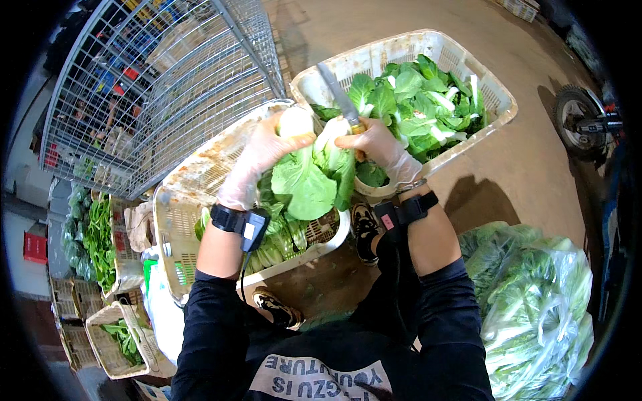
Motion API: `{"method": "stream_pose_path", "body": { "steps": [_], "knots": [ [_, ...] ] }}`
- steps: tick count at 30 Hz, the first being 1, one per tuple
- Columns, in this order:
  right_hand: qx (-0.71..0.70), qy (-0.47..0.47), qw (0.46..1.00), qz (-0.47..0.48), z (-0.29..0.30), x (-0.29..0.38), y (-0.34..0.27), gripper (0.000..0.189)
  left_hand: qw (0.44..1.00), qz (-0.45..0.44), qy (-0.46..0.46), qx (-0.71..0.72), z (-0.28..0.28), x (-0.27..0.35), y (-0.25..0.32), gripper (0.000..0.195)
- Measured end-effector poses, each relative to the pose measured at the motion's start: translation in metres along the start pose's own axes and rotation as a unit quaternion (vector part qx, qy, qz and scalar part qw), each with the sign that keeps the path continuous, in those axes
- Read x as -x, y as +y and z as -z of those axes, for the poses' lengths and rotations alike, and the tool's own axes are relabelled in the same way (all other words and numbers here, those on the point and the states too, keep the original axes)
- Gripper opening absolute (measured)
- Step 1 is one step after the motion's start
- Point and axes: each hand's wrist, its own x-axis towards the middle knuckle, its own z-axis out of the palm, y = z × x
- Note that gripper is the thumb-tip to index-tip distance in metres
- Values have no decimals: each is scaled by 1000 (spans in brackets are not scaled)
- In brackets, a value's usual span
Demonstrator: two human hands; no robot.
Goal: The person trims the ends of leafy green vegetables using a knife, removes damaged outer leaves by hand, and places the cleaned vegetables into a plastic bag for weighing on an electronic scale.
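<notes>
A head of bok choy hangs leaves-down from my left hand, its pale base upward in the grip. My right hand is closed round the handle of a knife, whose blade points up and away from me. Its thumb rests against a second leafy head beside the first. Both hands wear thin clear gloves. Beneath my left hand stands a stained white plastic crate with greens low in it. Beyond my right hand another white crate holds a heap of cut leaves.
A wire mesh cage rises at the far left. Clear plastic bags of greens lie at my right. A wheel stands at the right edge. More crates of vegetables line the left side. My shoes are close to the crates.
</notes>
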Motion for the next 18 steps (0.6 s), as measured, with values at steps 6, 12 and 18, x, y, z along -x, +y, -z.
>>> {"method": "stream_pose_path", "body": {
  "steps": [6,12,18],
  "knots": [
    [-79,145,985,50,8,4,-12,25,974,21,210,80,90,27,-29,43],
    [29,274,957,86,31,3,-14,29,995,80,61,4,91,55,-9,48],
    [10,214,976,49,11,4,-17,28,991,3,-57,119,38,71,54,48]
  ]
}}
